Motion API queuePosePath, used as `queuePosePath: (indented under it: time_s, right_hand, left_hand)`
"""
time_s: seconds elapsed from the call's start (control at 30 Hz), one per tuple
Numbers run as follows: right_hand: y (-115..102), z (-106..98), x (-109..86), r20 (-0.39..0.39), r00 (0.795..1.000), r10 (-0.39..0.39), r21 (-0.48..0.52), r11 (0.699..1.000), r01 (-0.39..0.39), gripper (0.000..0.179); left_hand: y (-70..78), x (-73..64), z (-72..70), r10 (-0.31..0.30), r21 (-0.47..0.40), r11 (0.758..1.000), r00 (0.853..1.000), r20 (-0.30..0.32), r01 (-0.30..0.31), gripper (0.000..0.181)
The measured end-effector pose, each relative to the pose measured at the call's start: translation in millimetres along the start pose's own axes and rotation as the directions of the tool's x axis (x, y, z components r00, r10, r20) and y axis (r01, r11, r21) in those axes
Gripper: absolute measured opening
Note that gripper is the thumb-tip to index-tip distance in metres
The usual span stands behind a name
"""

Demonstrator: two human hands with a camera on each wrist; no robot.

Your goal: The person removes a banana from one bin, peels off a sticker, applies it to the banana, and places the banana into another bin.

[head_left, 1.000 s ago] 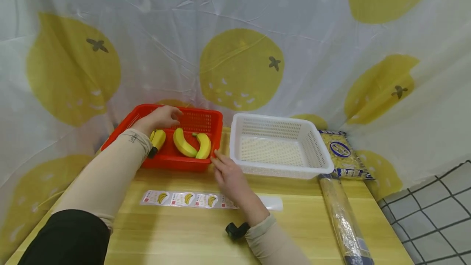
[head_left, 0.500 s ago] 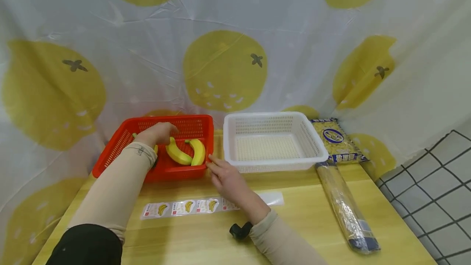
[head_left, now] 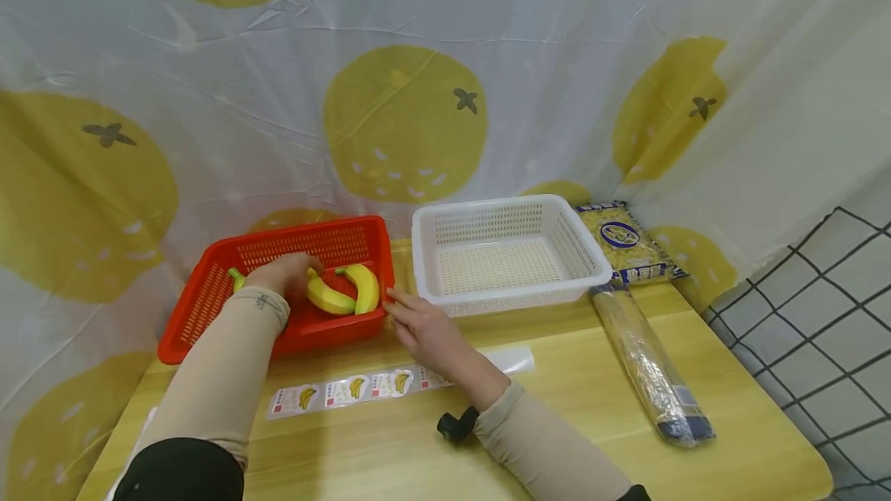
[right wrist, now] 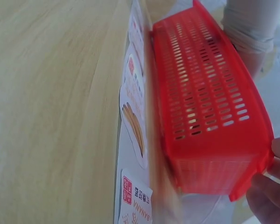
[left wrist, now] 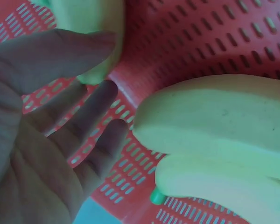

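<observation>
My left hand (head_left: 284, 275) reaches down into the red plastic basket (head_left: 316, 339). In the left wrist view its thumb (left wrist: 79, 51) lies across one end of a yellow banana (left wrist: 91, 18), and the fingers are spread loosely below. Two more bananas (left wrist: 214, 121) lie side by side on the basket floor. From the head view, the left banana (head_left: 235, 278) is mostly behind the left hand; the right-hand banana (head_left: 365, 288) shows fully. My right hand (head_left: 431, 335) holds the basket's near right corner, with thumb and fingers at the rim in the right wrist view.
A strip of banana labels (head_left: 348, 390) lies in front of the red basket, partly under the right forearm. A white basket (head_left: 511, 296) stands to the right. Beyond it are a yellow printed bag (head_left: 619, 246) and a long clear-wrapped roll (head_left: 650, 366). Behind hangs a lemon-print curtain (head_left: 529, 114).
My left hand has gone lower into the red basket, onto the left banana. The right hand stays at the basket corner. The head view has shifted and turned.
</observation>
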State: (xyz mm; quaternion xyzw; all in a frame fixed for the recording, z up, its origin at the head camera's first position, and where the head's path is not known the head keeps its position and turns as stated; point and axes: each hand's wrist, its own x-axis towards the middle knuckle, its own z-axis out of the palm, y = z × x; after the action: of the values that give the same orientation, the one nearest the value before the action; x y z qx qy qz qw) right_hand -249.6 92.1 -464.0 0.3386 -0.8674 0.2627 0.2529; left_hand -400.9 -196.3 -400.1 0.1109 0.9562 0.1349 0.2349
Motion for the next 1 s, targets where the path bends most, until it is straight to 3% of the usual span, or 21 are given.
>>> queuePosePath:
  time_s: [0.17, 0.4, 0.57, 0.8, 1.0]
  right_hand:
    - [-2.2, -1.7, -0.4, -0.025, 0.999, -0.032, -0.012, 0.999, 0.031, 0.035]
    - [-6.5, -0.2, 2.6, -0.117, 0.986, -0.115, -0.079, 0.991, 0.107, 0.033]
    - [-8.0, 2.9, 1.9, -0.137, 0.984, -0.111, -0.074, 0.992, 0.102, 0.030]
    - [-8.4, 8.3, 1.9, -0.155, 0.981, -0.112, -0.075, 0.992, 0.102, 0.028]
    - [-8.0, 6.6, 1.4, -0.178, 0.976, -0.123, -0.080, 0.991, 0.110, 0.026]
  left_hand:
    - [-8.0, 4.5, 3.9, 0.019, 0.007, 1.000, 1.000, 0.015, -0.019, 0.068]
    - [-7.0, 2.6, -1.3, 0.010, 0.019, 1.000, 1.000, 0.014, -0.010, 0.069]
    - [-7.5, 1.8, -1.5, 0.054, 0.054, 0.997, 0.998, 0.017, -0.054, 0.066]
    - [-12.6, -0.8, -1.0, 0.030, -0.011, 0.999, 0.999, 0.032, -0.030, 0.061]
    - [-12.0, -2.6, -1.8, 0.065, 0.031, 0.997, 0.997, 0.032, -0.066, 0.060]
